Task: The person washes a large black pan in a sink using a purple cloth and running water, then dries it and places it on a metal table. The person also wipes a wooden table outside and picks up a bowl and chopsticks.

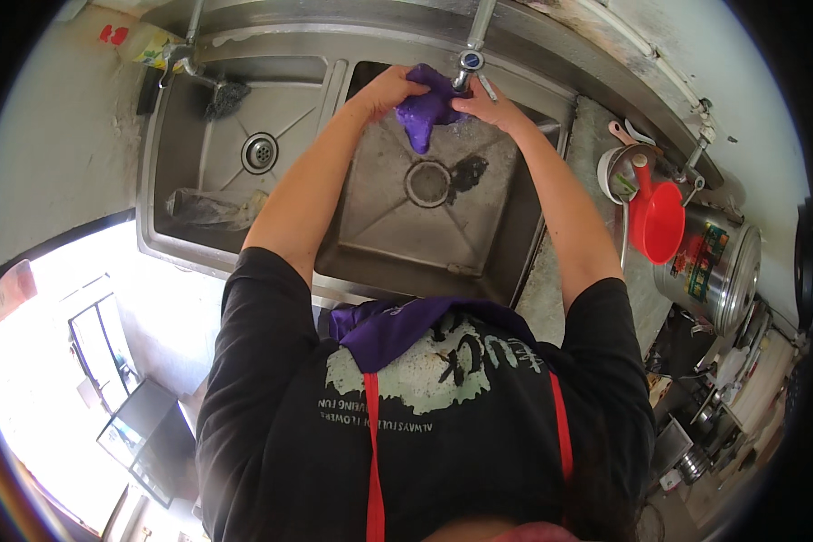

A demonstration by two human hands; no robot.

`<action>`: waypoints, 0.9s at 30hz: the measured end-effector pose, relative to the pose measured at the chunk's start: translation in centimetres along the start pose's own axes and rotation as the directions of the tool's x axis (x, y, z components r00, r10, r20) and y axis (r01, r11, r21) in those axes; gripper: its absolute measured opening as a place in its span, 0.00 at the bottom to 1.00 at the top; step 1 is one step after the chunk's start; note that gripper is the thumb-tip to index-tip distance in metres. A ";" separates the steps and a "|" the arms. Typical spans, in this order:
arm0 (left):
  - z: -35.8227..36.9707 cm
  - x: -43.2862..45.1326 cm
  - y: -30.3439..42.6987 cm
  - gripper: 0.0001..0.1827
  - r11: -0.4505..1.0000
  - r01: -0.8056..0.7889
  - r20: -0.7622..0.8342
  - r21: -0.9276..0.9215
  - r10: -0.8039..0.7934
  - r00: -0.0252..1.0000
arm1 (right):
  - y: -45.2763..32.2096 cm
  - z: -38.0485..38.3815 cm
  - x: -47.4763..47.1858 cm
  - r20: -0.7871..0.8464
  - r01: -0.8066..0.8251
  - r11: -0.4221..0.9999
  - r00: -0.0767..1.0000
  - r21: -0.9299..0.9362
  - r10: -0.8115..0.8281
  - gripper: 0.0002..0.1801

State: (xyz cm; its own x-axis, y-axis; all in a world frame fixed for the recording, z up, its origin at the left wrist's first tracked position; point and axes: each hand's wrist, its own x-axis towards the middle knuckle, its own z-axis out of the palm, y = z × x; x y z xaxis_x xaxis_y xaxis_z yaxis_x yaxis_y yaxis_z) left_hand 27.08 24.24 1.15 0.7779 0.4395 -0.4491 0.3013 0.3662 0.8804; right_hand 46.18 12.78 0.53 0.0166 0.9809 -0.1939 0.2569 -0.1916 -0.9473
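A wet purple cloth (420, 115) is bunched between my two hands under the metal faucet (471, 62), above the far part of the right sink basin (406, 230). My left hand (387, 91) grips its left side, with the thumb across the front. On the other side my right hand (486, 106) holds the cloth's right edge, close beside the faucet's spout and lever. One corner of the cloth hangs down towards the round drain (427, 184). A dark patch (469, 175) lies on the basin floor beside that drain.
In the left basin are a steel-wool scourer (227, 99), a drain strainer (259, 154) and a clear plastic bag (210, 209). A second faucet (179, 57) stands over it. Right of the sink, a red plastic dipper (658, 220), a bowl (611, 175) and a lidded metal pot (711, 264) crowd the counter.
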 end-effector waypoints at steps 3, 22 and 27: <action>-0.7 -0.5 0.4 0.14 0.975 -0.042 -0.003 0.220 0.043 0.999 | -0.4 -0.6 0.4 0.055 -0.043 0.970 0.997 -0.239 0.058 0.16; 3.0 3.6 0.5 0.17 0.970 -0.225 -0.243 0.090 0.240 0.940 | -2.7 -2.3 -2.5 -0.242 -0.130 0.958 0.951 0.256 0.194 0.12; 3.7 3.7 1.1 0.15 0.963 -0.249 -0.228 0.104 0.267 0.936 | -4.8 -3.6 -3.0 -0.263 -0.115 0.951 0.945 0.289 0.194 0.11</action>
State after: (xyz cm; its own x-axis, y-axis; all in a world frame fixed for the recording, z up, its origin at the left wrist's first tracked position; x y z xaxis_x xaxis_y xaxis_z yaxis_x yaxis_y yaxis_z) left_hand 32.32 23.20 0.98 0.6832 0.6962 -0.2202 0.1539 0.1574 0.9755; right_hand 48.35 10.88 6.58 0.3200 0.8987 -0.2999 -0.0366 -0.3046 -0.9518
